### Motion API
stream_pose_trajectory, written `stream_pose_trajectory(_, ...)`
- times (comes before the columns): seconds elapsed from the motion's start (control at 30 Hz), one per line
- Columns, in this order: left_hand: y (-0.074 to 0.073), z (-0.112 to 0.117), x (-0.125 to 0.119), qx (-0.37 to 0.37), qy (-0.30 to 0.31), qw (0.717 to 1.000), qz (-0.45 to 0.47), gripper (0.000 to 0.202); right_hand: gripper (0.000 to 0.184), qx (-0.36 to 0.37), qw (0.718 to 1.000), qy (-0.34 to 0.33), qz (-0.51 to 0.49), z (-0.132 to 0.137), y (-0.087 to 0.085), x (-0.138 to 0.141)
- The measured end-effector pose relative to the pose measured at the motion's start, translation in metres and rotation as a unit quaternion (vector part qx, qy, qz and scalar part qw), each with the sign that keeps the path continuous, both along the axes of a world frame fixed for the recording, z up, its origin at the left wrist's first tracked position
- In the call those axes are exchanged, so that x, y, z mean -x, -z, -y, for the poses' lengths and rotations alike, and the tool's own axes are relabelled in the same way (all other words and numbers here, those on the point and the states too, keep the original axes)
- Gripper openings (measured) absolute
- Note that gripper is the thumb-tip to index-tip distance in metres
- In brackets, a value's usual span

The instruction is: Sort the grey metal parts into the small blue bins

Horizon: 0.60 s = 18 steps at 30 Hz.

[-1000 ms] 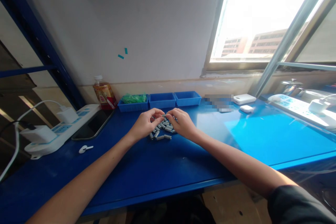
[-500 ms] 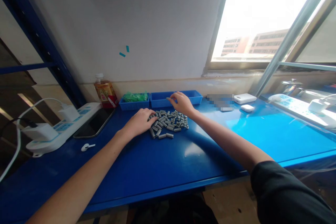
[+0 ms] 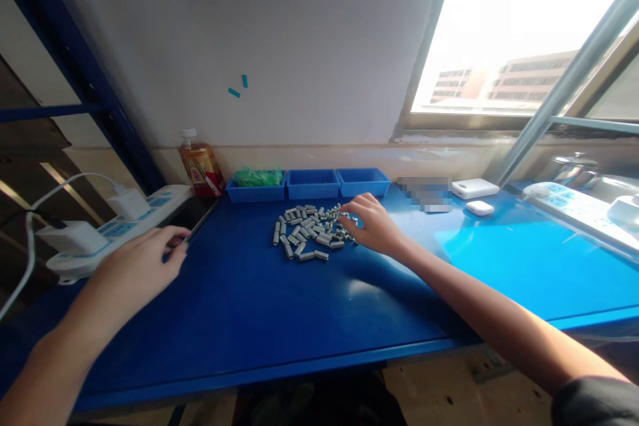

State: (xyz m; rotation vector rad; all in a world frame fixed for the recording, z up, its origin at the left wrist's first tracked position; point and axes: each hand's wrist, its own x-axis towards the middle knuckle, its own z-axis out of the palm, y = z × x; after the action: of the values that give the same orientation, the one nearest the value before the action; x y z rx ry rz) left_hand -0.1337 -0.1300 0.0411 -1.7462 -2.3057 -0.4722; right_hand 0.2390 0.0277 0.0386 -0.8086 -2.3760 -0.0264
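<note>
Blue, glossy desk (image 3: 239,326); broad stretch from front edge to metal pieces (image 3: 312,233), scattered before bins (image 3: 313,192). Left hand (image 3: 142,263) curled at phone (image 3: 186,215); right hand (image 3: 373,223) well apart, at metal pieces' right side. Either grip: cannot tell. Sunlit patch (image 3: 509,253) below window (image 3: 494,33).

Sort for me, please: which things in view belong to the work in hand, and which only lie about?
Apparently in the work:
- short grey metal cylinders
- smaller silver metal pieces beside the right hand
- probably the blue rectangular plastic trays

Apparently lying about:
- amber plastic bottle with white cap
- flat white rectangular device
</note>
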Motion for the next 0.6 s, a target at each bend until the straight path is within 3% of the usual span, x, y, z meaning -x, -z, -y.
stream_pose_trajectory(0.03,0.007,0.012,0.012,-0.006,-0.017,1.000,0.005,0.031,0.020,0.005,1.000,-0.001,-0.009,0.002,-0.001,0.000)
stream_pose_trajectory(0.17,0.026,0.039,0.040,-0.003,0.031,0.999,0.023,0.027,0.019,0.014,0.999,-0.039,-0.031,0.008,-0.003,0.013)
stream_pose_trajectory(0.3,0.024,0.036,0.028,-0.015,0.046,0.998,0.027,0.027,0.017,0.009,0.996,-0.087,-0.020,0.024,-0.005,0.025)
stream_pose_trajectory(0.43,0.016,0.022,-0.034,-0.086,0.101,0.991,0.005,0.025,0.016,0.028,0.993,-0.106,-0.047,0.056,-0.010,0.034)
stream_pose_trajectory(0.5,0.010,0.015,-0.077,-0.124,0.195,0.973,-0.004,0.024,0.018,0.041,0.988,-0.130,-0.076,0.073,-0.013,0.040)
stream_pose_trajectory(0.6,0.001,0.003,-0.135,-0.106,0.338,0.935,0.015,0.024,0.016,0.048,0.981,-0.158,-0.106,0.088,-0.012,0.047)
